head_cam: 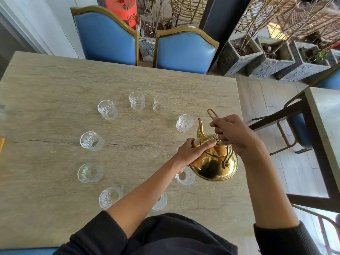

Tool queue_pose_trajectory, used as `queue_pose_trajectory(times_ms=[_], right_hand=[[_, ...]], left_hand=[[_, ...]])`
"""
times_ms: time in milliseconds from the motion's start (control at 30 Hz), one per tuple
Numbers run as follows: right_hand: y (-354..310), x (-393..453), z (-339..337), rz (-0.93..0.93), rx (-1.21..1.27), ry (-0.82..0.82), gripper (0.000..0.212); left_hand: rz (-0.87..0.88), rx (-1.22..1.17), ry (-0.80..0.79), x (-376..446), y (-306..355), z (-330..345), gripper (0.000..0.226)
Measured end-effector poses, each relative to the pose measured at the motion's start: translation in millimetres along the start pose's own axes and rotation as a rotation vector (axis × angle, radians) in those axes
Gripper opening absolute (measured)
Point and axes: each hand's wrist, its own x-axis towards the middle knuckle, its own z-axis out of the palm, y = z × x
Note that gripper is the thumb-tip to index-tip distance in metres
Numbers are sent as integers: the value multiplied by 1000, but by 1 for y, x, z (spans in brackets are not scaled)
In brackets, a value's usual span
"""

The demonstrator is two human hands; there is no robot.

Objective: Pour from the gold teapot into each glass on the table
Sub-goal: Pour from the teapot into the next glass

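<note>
The gold teapot (215,161) hangs above the right side of the stone table (55,85). My right hand (233,135) is shut on its wire handle. My left hand (193,151) rests on the pot's shoulder, with the thumb pressing beside the lid knob. The spout points up and away, toward a clear glass (184,123) just beyond it. Several clear cut glasses stand in a ring: one (137,100) at the far middle, one (91,140) at the left. Another glass (184,176) sits partly under the pot. My left forearm partly covers a near glass (160,201).
Two blue padded chairs (184,50) stand at the table's far side. Stone planters (276,57) with dry stems line the right background. A second table (325,115) with a dark frame stands to the right across a strip of floor.
</note>
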Motion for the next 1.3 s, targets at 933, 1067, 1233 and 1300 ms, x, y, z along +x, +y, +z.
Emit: queue_pose_trajectory(times_ms=[933, 1067, 1233, 1300], right_hand=[[3, 7, -2, -5, -4, -7, 27], [4, 6, -2, -4, -12, -6, 28], [4, 7, -2, -6, -1, -13, 29], [4, 7, -2, -6, -2, -14, 29]], left_hand=[[-1, -15, -4, 3, 1, 2, 117], [-6, -17, -6, 2, 1, 3, 118], [-11, -24, -4, 3, -1, 4, 113], [-13, -23, -2, 3, 0, 4, 113]])
